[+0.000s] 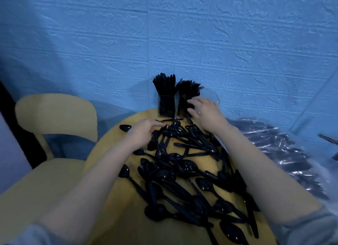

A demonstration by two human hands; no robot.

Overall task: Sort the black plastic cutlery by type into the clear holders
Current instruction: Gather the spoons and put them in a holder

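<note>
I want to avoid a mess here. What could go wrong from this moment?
1. The tall clear plastic holders stand at the round yellow table's far edge; the right hand reaching beside them could tip them.
2. The pile of loose black plastic cutlery is tangled, so the left hand may drag extra pieces off the table.

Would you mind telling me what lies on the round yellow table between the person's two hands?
In the head view, black plastic spoons from the pile's far end lie between the left hand and right hand on the round yellow table.
</note>
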